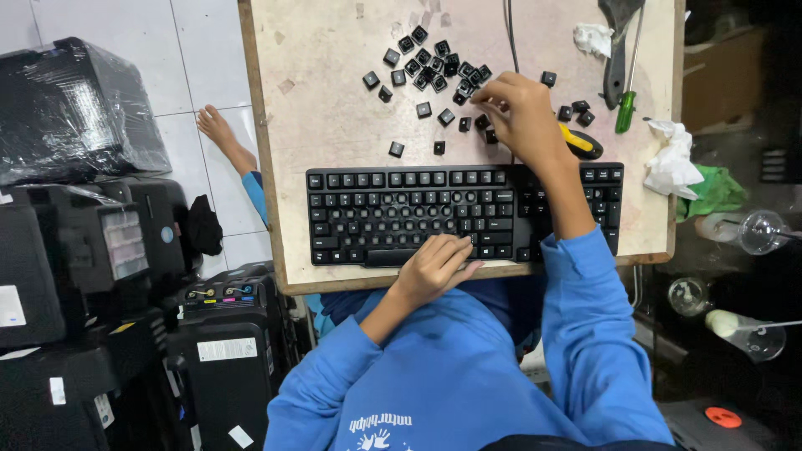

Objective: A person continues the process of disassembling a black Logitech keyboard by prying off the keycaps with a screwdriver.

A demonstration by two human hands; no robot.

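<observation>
The left hand rests flat, fingers loosely together, on the keyboard at the bench's near edge. The right hand reaches into the loose keycaps beyond, fingers pinched on 1, it seems. Refitting keycaps looks underway; seating calls for matching an empty socket.

i'm looking at a repair workshop: stacked printers on the floor, a screwdriver and loose keycaps on the worn surface.

Person in a bright blue long-sleeved top, sleeves reaching the wrists, small white printed design on the chest; both hands bare, no gloves or jewellery visible.
</observation>
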